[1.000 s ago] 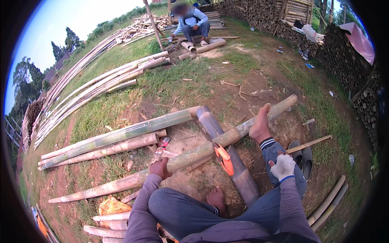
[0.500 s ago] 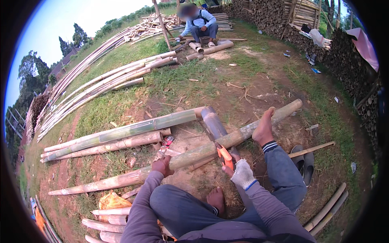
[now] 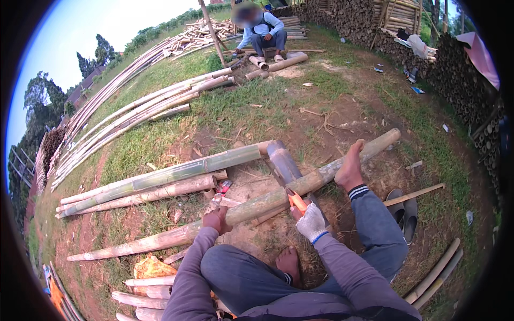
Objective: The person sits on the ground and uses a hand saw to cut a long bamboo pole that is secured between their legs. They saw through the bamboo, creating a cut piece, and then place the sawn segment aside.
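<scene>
A long bamboo pole [image 3: 257, 208] lies slantwise in front of me, resting across a dark, thicker bamboo piece [image 3: 284, 163]. My left hand [image 3: 216, 220], bare, is closed over the pole left of its middle. My right hand [image 3: 310, 220], in a white knit glove, grips the orange handle of a handsaw [image 3: 297, 202]. The saw meets the pole's near side just right of the middle; its blade is mostly hidden from this angle. My bare right foot [image 3: 350, 165] presses on the pole farther right.
Green and tan bamboo poles [image 3: 176, 172] lie beyond my left hand. Cut bamboo pieces [image 3: 140, 300] and an orange sack [image 3: 153, 266] are at my left knee. Dark sandals [image 3: 410, 219] lie to the right. Another person [image 3: 263, 35] sits at the back near stacked bamboo [image 3: 348, 24].
My right hand and the saw have moved forward and slightly left, toward the pole. The left hand keeps its place on the bamboo. The view has shifted slightly.
</scene>
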The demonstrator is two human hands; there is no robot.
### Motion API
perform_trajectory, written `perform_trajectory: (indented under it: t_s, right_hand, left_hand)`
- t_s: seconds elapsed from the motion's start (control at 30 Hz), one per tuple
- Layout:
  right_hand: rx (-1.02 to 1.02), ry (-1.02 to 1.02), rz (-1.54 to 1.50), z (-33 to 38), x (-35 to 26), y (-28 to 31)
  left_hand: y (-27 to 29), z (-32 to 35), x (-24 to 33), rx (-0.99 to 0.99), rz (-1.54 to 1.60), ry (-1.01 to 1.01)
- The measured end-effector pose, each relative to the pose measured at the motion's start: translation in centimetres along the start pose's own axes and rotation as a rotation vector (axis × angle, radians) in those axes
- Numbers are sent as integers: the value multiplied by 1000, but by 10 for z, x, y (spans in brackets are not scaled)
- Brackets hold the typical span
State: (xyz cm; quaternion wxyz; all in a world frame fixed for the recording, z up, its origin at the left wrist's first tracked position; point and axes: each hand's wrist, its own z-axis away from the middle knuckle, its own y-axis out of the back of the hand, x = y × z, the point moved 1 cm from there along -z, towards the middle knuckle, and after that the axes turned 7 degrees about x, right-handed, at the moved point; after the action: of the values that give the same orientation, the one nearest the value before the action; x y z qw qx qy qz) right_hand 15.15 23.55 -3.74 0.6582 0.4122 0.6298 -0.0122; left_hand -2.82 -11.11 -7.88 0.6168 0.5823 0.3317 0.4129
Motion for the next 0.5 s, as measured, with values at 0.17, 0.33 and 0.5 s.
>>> perform_trajectory:
  t_s: [0.17, 0.33, 0.5]
  right_hand:
    - [39, 10, 68, -6, 5, -3]
    - [30, 20, 39, -6, 2, -2]
    - [3, -5, 34, -5, -3, 2]
  left_hand:
    - [2, -2, 1, -7, 18, -9]
    - [2, -2, 0, -29, 5, 2]
    - [4, 0, 2, -33, 7, 14]
